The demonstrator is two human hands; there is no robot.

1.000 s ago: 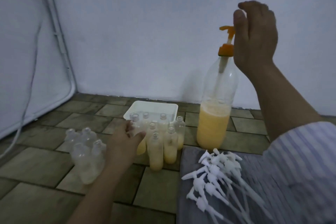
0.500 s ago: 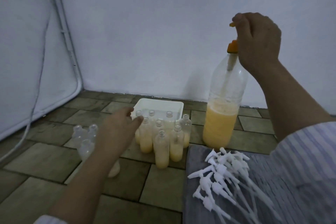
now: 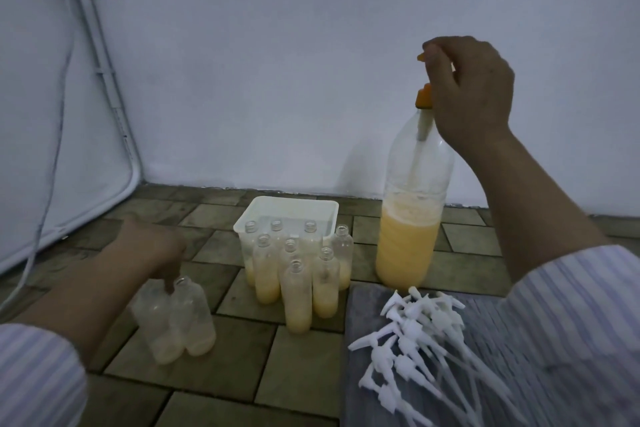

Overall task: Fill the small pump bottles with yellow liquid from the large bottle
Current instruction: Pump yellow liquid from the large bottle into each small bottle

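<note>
The large clear bottle (image 3: 412, 218), about half full of yellow liquid, stands on the tiled floor at the right. My right hand (image 3: 472, 94) grips its orange pump head (image 3: 424, 99) from above. Several small open bottles with yellow liquid (image 3: 294, 281) stand clustered in the middle. At the left stands a small group of near-empty clear bottles (image 3: 194, 319). My left hand (image 3: 152, 250) hangs over them, fingertips pinching the neck of one; the view there is blurred.
A white plastic tub (image 3: 287, 210) stands behind the filled bottles, near the wall. A pile of white pump tops with long tubes (image 3: 415, 333) lies on a grey cloth (image 3: 360, 385) at the front right. A white cable (image 3: 52, 156) hangs at the left.
My left hand moved left from the filled cluster to the near-empty bottles. My right hand came down and closed round the orange pump head.
</note>
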